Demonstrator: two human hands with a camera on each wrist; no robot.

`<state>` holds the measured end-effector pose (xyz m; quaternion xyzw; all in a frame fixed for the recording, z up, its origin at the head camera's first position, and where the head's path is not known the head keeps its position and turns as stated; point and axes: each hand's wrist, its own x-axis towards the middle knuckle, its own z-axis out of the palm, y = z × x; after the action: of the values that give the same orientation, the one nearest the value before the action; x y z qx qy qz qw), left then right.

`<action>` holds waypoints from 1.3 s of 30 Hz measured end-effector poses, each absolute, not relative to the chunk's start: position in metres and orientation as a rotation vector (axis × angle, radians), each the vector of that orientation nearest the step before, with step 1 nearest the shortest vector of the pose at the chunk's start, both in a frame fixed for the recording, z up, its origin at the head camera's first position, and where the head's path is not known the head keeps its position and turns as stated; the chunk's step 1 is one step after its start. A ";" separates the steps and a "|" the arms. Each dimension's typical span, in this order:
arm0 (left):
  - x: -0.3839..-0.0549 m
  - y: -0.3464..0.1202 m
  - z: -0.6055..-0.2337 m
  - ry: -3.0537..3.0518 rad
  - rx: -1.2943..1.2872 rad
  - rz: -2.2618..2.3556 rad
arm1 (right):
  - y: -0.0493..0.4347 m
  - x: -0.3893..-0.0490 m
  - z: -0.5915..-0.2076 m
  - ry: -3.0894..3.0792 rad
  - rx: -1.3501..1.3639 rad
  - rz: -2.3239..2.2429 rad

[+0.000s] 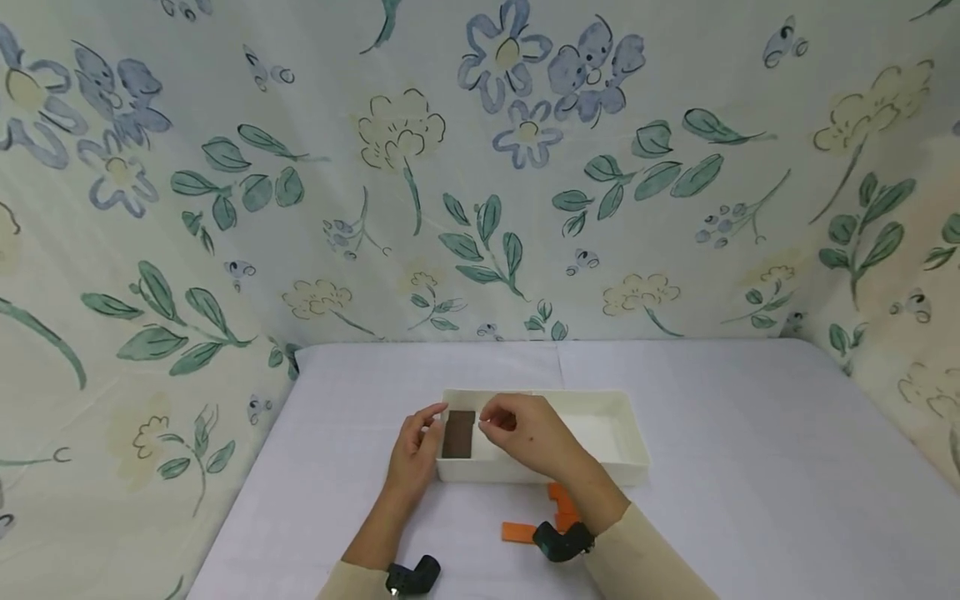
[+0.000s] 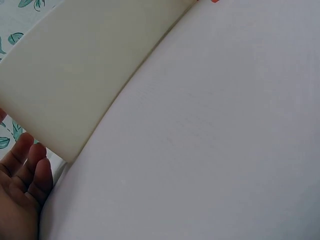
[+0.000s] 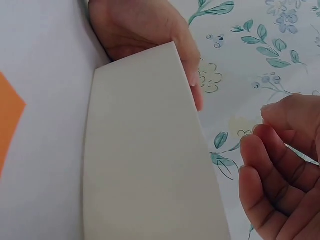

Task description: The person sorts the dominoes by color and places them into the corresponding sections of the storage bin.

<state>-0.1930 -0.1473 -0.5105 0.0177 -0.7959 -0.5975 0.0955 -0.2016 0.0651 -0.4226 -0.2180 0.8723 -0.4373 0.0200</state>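
A white rectangular box [image 1: 495,472] lies lengthwise on the table, its open top facing up. Dark brown flat pieces [image 1: 459,437] sit inside at its left end. My left hand [image 1: 411,450] rests at the box's left end, its relaxed fingers [image 2: 42,180] against the outside of the end wall. Over the box, just right of the brown pieces, is my right hand [image 1: 534,429]. Its fingers [image 3: 257,182] are loosely curved with the thumb close to them, and nothing shows between them.
Several flat orange pieces [image 1: 517,532] lie on the table in front of the box, partly hidden by the right forearm. The table [image 1: 735,450] has a white cloth. Flower-printed fabric [image 1: 480,192] hangs behind and at both sides.
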 end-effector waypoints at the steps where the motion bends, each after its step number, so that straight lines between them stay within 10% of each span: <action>1: -0.193 -0.147 -0.511 -2.360 0.058 -1.773 | 0.069 -0.198 -0.421 2.710 -0.659 -1.363; 39: -0.195 -0.148 -0.510 -2.356 0.057 -1.763 | 0.156 -0.143 -0.407 2.592 -0.405 -1.130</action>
<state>-0.1948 -0.1475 -0.5099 0.0193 -0.7966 -0.5960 0.0991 -0.1429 0.1557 -0.4072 -0.1403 0.8982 -0.3916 0.1420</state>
